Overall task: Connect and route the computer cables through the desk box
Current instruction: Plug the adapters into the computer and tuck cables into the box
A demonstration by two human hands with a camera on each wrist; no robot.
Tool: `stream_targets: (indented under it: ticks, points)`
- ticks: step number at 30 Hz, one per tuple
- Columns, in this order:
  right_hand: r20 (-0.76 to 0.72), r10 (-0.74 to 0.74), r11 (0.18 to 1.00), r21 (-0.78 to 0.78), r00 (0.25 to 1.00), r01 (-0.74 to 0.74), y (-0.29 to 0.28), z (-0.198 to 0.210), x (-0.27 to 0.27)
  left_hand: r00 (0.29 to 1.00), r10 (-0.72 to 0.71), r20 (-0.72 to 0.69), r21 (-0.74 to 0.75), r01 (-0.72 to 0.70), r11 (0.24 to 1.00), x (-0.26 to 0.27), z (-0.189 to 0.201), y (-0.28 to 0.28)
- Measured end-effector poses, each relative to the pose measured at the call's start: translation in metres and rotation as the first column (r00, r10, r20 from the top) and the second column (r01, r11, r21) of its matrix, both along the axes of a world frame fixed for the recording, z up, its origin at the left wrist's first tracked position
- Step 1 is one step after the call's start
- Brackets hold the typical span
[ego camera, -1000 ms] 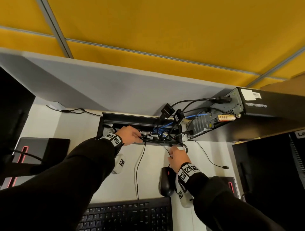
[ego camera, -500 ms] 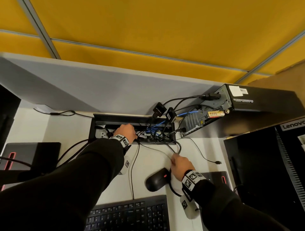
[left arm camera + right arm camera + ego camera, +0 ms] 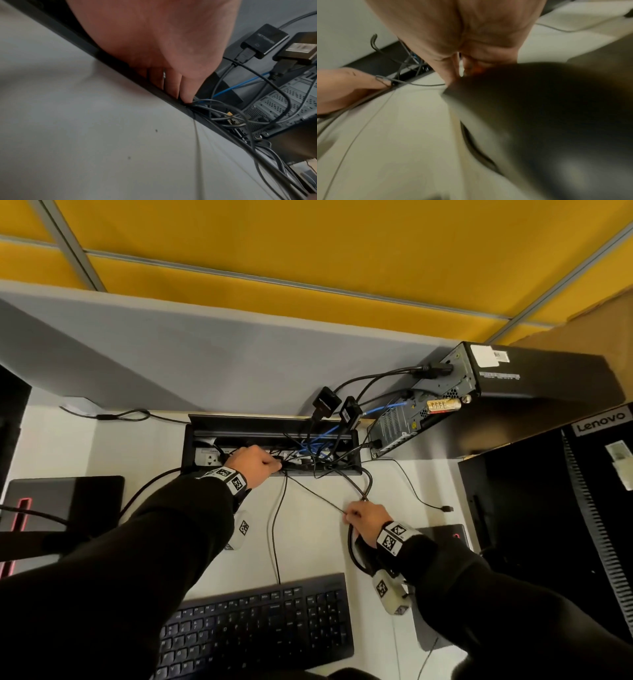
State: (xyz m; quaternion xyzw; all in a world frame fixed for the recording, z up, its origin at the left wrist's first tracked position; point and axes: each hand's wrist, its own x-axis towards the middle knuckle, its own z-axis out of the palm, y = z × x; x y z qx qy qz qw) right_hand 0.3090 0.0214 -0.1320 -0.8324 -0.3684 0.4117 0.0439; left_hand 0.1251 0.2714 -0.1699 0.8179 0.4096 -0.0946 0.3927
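Head view: white worktop point(image 3: 102, 446) with a black desk box point(image 3: 191, 440) recessed along its far edge, lid open, a white socket point(image 3: 209, 457) visible at the box's left end. Left hand point(image 3: 255, 462) reaches over the front rim near the middle of the box, fingers curled down into the cable tangle; knuckles up. Left wrist view: fingertips point(image 3: 186, 94) press at the rim where several dark cables point(image 3: 223, 116) cross it; whether they actually grip one cannot be told.

Right hand point(image 3: 368, 518) sits on the worktop in front of the box's right end, well apart from the left hand. Its fingers are closed on a thin black cable point(image 3: 315, 494) that runs taut up and left to the box rim. A thicker black cable point(image 3: 368, 484) loops from the box's right end down past this hand. Right wrist view is blurred; a dark rounded object fills its lower right, identity unclear.

Blue cable point(image 3: 383, 409) and two black adapters point(image 3: 327, 402) hang between the box and the rear of a black computer tower point(image 3: 548, 374) lying at right. Black keyboard point(image 3: 260, 628) at the near edge, its cable point(image 3: 275, 529) running up to the box. A black monitor point(image 3: 599, 508) marked Lenovo stands at far right.
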Motion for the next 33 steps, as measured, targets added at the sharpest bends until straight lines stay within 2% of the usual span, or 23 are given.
stream_targets:
  ticks: [2, 8, 10, 13, 16, 18, 19, 21, 23, 27, 28, 30, 32, 33]
  points:
    - [0.028, 0.037, 0.999, -0.041, 0.999, -0.036, -0.013, -0.002, -0.008, 0.998, -0.064, -0.005, 0.033, 0.064, 0.997, -0.001, 0.000, 0.000]
    - [0.062, 0.290, 0.936, -0.224, 0.955, -0.270, -0.022, 0.011, -0.021, 0.985, -0.170, -0.039, 0.042, 0.172, 0.984, -0.001, 0.003, 0.002]
    - [0.031, 0.317, 0.914, -0.276, 0.948, -0.296, -0.017, 0.015, -0.021, 0.990, -0.142, -0.024, 0.031, 0.143, 0.989, -0.002, 0.004, 0.001]
    - [-0.001, 0.327, 0.883, -0.356, 0.945, -0.306, -0.006, 0.020, -0.023, 0.997, -0.024, 0.075, -0.024, 0.026, 0.999, -0.007, 0.000, 0.000]
    - [0.114, 0.423, 0.857, -0.371, 0.899, -0.357, 0.008, 0.030, -0.024, 0.993, -0.007, 0.116, 0.014, 0.005, 1.000, -0.010, 0.001, -0.003]
    - [0.248, 0.435, 0.890, -0.262, 0.865, -0.373, 0.023, 0.039, -0.020, 0.993, -0.011, 0.122, 0.057, 0.004, 0.998, -0.011, 0.000, -0.003]
    - [0.264, 0.379, 0.924, -0.155, 0.887, -0.349, 0.033, 0.042, -0.016, 0.991, -0.007, 0.134, 0.070, -0.002, 0.998, -0.012, -0.001, -0.003]
    - [0.214, 0.258, 0.960, 0.056, 0.942, -0.276, 0.053, 0.044, -0.011, 0.982, 0.013, 0.188, 0.074, -0.028, 0.997, -0.010, 0.000, -0.003]
    - [0.177, 0.152, 0.963, 0.196, 0.972, -0.186, 0.071, 0.042, -0.013, 0.963, 0.071, 0.258, 0.055, -0.088, 0.995, -0.006, 0.005, -0.003]
    - [0.204, -0.044, 0.955, 0.295, 0.978, -0.019, 0.095, 0.037, -0.020, 0.917, 0.083, 0.390, 0.166, -0.159, 0.973, -0.001, 0.019, 0.004]
    - [0.214, -0.061, 0.955, 0.296, 0.975, -0.006, 0.098, 0.036, -0.019, 0.909, 0.038, 0.416, 0.185, -0.126, 0.975, 0.001, 0.022, 0.005]
    - [0.207, -0.022, 0.957, 0.287, 0.978, -0.039, 0.099, 0.033, -0.018, 0.912, -0.151, 0.382, 0.285, 0.040, 0.958, 0.007, 0.028, 0.003]
    - [0.186, 0.048, 0.949, 0.298, 0.981, -0.103, 0.094, 0.031, -0.021, 0.904, -0.343, 0.254, 0.408, 0.221, 0.886, 0.013, 0.028, -0.001]
    - [0.182, 0.080, 0.943, 0.303, 0.980, -0.134, 0.089, 0.031, -0.023, 0.899, -0.393, 0.194, 0.417, 0.288, 0.862, 0.014, 0.024, -0.003]
